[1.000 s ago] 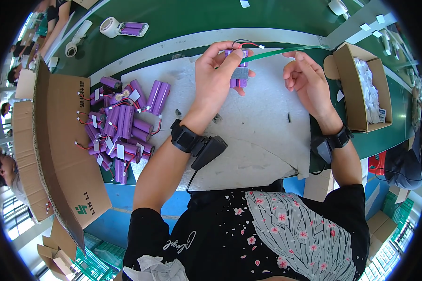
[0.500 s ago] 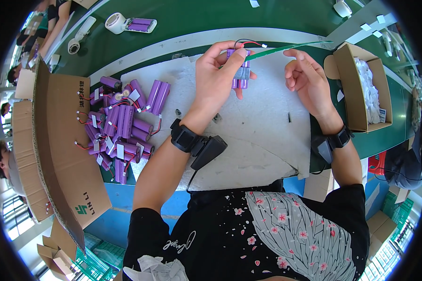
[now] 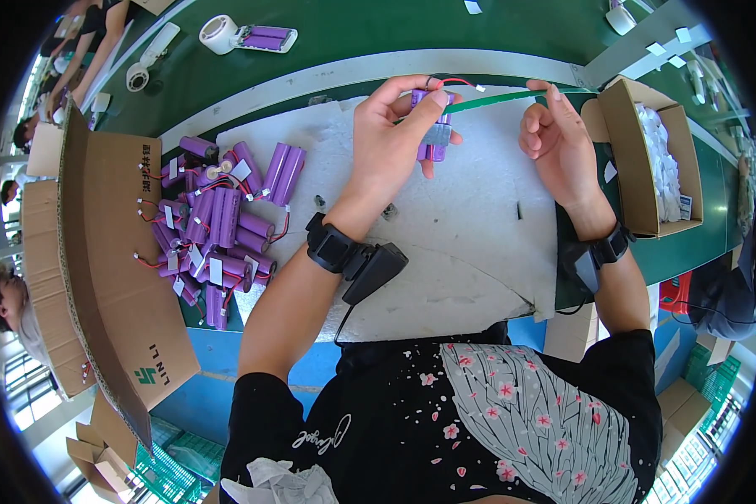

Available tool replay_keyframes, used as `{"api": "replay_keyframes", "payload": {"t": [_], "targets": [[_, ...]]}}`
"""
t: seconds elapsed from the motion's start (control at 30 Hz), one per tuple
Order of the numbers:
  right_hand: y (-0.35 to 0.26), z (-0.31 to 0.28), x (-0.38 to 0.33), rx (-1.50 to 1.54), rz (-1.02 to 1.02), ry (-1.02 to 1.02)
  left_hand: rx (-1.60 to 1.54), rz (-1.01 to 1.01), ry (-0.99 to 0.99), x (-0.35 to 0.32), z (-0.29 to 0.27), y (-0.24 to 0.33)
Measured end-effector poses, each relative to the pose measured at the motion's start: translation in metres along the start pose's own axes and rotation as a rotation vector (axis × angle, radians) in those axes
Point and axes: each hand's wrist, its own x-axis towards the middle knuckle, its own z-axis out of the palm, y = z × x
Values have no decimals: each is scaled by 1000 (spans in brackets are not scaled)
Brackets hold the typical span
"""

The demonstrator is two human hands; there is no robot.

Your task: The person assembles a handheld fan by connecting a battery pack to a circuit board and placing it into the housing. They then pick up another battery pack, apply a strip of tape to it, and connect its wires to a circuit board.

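My left hand (image 3: pixel 386 130) grips a small purple battery pack (image 3: pixel 433 153) above the white board. A grey patch wraps the pack's middle, and a red wire with a white plug sticks out at its top. A long narrow green strip (image 3: pixel 496 101) runs from under my left thumb toward the right. My right hand (image 3: pixel 559 151) has the strip between its thumb and index finger, near the strip's far end; the other fingers are curled. Left of my left forearm lies a heap of purple battery packs (image 3: pixel 223 214) with wires and white labels.
Beneath my hands lies a white foam board (image 3: pixel 470 252) on a green table (image 3: pixel 344 29). An open carton (image 3: pixel 122 252) stands at left; a smaller carton (image 3: pixel 647 193) with white pieces is at right. A white device (image 3: pixel 223 35) holding purple cells lies beyond. Another person's arm (image 3: pixel 88 55) shows far left.
My right hand has moved slightly right and up and now meets the green strip. The strip's right end has dropped a little. The battery pack in my left hand has tilted slightly.
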Motion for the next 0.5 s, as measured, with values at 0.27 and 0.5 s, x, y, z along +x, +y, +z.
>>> {"api": "replay_keyframes", "payload": {"t": [0.27, 0.5], "targets": [[-1, 6, -4, 28, 14, -8, -126, -19, 64, -1, -1, 2], [1, 8, -6, 89, 48, -38, -247, -61, 124, 1, -2, -1]]}}
